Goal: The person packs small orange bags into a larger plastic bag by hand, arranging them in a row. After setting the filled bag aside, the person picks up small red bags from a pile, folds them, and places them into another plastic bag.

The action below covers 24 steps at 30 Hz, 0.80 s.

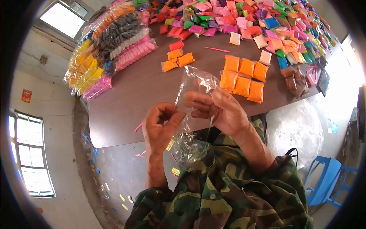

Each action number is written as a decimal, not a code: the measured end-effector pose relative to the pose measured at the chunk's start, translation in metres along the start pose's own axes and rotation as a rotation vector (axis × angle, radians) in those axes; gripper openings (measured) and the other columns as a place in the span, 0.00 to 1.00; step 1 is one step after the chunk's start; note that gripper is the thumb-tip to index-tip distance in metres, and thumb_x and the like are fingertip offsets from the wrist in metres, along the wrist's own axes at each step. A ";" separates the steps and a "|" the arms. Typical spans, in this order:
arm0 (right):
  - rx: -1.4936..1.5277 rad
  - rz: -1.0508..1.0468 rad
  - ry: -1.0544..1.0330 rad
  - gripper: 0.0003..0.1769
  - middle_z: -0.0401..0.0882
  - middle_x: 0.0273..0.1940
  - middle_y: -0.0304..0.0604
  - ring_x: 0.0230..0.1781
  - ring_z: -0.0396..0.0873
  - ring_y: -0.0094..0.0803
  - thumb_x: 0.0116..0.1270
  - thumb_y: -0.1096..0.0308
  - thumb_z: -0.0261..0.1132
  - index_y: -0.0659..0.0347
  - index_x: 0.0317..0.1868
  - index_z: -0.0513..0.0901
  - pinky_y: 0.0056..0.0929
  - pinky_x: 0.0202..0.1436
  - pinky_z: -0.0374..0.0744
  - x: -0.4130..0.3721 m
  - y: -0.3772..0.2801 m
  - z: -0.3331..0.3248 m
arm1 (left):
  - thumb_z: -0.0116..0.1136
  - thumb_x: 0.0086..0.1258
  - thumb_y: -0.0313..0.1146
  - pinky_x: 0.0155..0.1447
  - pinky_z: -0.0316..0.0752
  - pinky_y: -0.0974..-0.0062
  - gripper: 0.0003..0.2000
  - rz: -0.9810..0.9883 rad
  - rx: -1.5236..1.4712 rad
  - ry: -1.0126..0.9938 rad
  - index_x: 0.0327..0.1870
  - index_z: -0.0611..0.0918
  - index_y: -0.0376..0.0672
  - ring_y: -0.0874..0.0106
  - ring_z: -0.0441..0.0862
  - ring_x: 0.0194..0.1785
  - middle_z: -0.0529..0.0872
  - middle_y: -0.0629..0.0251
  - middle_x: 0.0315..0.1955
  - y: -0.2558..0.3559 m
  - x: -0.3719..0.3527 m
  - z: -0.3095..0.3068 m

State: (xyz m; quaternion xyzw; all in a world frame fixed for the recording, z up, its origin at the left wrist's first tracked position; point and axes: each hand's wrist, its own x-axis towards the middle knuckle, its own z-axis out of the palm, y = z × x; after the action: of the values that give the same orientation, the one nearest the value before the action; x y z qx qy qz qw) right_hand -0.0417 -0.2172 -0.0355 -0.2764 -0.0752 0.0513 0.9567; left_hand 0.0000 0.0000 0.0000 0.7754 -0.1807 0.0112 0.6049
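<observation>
A clear plastic bag (187, 82) hangs between my hands over the front edge of the table, its lower part crumpled close to my jacket. My left hand (162, 124) is closed, thumb and fingers pinching the bag's left side. My right hand (228, 112) grips its right side, with the curled fingers seen partly through the film. Just beyond my right hand, several orange packets (241, 84) lie flat in two rows. Farther left on the table sits a small group of orange packets (175, 54) with a red packet (176, 45) at its top.
A big heap of colourful packets (236, 17) covers the table's (126, 110) far side. Bundled bags of packets (126, 45) stand at the left. Brown packets (295, 82) lie near the right edge. A pink strip (216, 49) lies mid-table. Right of me are a large clear plastic sack (295, 129) and a blue chair (324, 179).
</observation>
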 end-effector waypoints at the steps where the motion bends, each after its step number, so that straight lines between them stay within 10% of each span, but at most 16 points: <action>1: -0.046 0.004 0.026 0.33 0.84 0.67 0.56 0.67 0.85 0.45 0.84 0.52 0.64 0.62 0.79 0.71 0.41 0.67 0.85 0.000 0.000 0.002 | 0.81 0.69 0.32 0.43 0.78 0.81 0.13 -0.004 -0.005 0.020 0.45 0.87 0.38 0.82 0.82 0.36 0.89 0.71 0.34 0.005 0.001 0.000; 8: -0.376 0.004 0.201 0.21 0.92 0.52 0.47 0.53 0.91 0.32 0.82 0.55 0.68 0.65 0.61 0.88 0.32 0.54 0.87 -0.005 -0.004 -0.006 | 0.81 0.69 0.34 0.38 0.75 0.84 0.13 -0.027 -0.014 0.074 0.44 0.86 0.37 0.84 0.79 0.32 0.87 0.72 0.32 0.003 0.007 0.000; 24: -0.539 0.164 0.122 0.15 0.92 0.49 0.42 0.47 0.89 0.25 0.80 0.68 0.70 0.70 0.59 0.87 0.26 0.55 0.86 -0.026 0.018 0.001 | 0.73 0.78 0.34 0.27 0.64 0.85 0.10 0.018 -0.289 0.274 0.45 0.81 0.41 0.85 0.71 0.26 0.81 0.72 0.28 -0.006 0.026 -0.004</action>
State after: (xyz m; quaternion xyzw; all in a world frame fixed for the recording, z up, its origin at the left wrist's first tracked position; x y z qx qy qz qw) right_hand -0.0688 -0.2054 -0.0471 -0.5285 -0.0058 0.0901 0.8441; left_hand 0.0270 -0.0018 0.0019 0.6700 -0.1032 0.0959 0.7289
